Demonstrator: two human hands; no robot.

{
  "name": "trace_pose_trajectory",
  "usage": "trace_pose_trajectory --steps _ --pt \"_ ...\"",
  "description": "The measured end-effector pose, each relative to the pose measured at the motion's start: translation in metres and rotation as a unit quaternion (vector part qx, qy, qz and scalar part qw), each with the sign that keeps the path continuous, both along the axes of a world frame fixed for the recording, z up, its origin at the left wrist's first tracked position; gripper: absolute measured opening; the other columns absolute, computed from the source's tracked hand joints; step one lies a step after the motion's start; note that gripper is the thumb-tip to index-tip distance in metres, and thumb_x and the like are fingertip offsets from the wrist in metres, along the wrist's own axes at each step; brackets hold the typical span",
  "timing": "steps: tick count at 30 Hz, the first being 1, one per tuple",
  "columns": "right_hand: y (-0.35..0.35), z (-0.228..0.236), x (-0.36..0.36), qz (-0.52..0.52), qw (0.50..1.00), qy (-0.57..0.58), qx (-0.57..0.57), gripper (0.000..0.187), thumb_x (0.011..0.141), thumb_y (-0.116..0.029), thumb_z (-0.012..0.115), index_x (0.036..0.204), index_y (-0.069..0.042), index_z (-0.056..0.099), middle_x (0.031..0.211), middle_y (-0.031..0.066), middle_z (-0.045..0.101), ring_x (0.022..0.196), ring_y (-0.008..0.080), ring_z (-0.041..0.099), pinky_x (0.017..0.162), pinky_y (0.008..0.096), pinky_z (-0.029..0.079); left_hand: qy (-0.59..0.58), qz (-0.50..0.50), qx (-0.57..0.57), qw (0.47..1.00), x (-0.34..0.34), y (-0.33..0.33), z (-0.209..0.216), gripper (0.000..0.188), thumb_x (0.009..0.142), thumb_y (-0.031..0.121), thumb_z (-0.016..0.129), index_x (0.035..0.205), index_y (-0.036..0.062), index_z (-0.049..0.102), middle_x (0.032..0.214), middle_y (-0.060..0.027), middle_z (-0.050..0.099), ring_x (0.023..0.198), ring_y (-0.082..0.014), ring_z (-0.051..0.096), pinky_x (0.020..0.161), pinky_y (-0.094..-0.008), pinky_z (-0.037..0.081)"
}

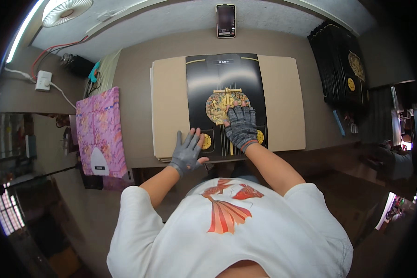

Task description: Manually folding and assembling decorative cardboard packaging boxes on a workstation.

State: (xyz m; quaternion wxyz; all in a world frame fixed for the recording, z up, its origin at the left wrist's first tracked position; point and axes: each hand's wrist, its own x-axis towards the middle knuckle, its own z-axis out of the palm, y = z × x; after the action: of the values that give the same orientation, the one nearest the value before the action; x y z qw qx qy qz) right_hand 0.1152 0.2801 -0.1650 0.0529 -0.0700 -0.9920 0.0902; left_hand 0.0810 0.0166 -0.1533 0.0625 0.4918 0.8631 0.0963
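A glossy black printed sheet (223, 76) with a gold and coloured round emblem lies in front of me, over a stack of wider tan cardboard sheets (282, 106). My right hand (241, 125), in a dark grey knit glove with bare fingertips, lies flat on the sheet and covers the emblem's lower right part. My left hand (188, 152), in a smooth grey glove with bare fingertips, rests at the sheet's lower left edge with its fingers spread. Neither hand holds anything.
A stack of pink flowered pieces (99, 129) lies at the table's left. Black printed pieces (333, 69) are piled at the far right. A phone (225, 21) stands at the back. A white power socket (43, 80) with cables and a fan (66, 11) are at the far left.
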Motion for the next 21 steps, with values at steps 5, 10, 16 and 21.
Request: trace_pose_trajectory --steps 5,10,16,21 --pt "0.002 -0.005 0.003 0.002 0.999 0.039 -0.003 0.055 0.091 -0.037 0.051 0.139 -0.009 0.051 0.152 0.0182 0.039 0.144 0.0384 0.028 0.117 0.0587 0.015 0.011 0.043 -0.039 0.998 0.04 -0.022 0.003 0.093 0.081 0.06 0.064 0.147 0.0002 0.036 0.155 -0.0207 0.033 0.144 -0.0365 0.03 0.108 -0.0705 0.019" --pt "0.001 -0.008 -0.001 -0.006 0.999 0.037 0.006 0.054 0.09 -0.037 0.052 0.138 -0.012 0.053 0.152 0.0171 0.04 0.143 0.0378 0.03 0.116 0.0589 0.016 -0.031 0.167 0.184 0.968 0.026 0.018 -0.008 0.084 0.08 0.051 0.072 0.141 0.0008 0.044 0.149 -0.0271 0.037 0.133 -0.0421 0.042 0.106 -0.0616 0.032" --pt "0.029 0.028 -0.014 0.058 0.994 -0.084 0.025 0.051 0.089 -0.038 0.053 0.137 -0.021 0.055 0.147 0.0066 0.047 0.137 0.0313 0.04 0.112 0.0517 0.026 -0.021 0.306 0.066 0.949 0.0 0.085 0.008 0.109 0.078 0.071 0.062 0.153 0.0032 0.022 0.155 -0.0359 0.013 0.145 -0.0503 0.015 0.113 -0.0643 0.012" --pt "0.058 0.034 -0.02 0.151 0.986 -0.068 0.022 0.05 0.087 -0.038 0.062 0.133 -0.019 0.059 0.141 0.0063 0.054 0.135 0.0314 0.042 0.112 0.0457 0.03 0.039 0.258 -0.01 0.965 0.017 0.127 -0.014 0.11 0.079 0.083 0.044 0.158 0.0124 0.015 0.159 -0.031 0.005 0.148 -0.0493 0.0 0.11 -0.0711 -0.002"
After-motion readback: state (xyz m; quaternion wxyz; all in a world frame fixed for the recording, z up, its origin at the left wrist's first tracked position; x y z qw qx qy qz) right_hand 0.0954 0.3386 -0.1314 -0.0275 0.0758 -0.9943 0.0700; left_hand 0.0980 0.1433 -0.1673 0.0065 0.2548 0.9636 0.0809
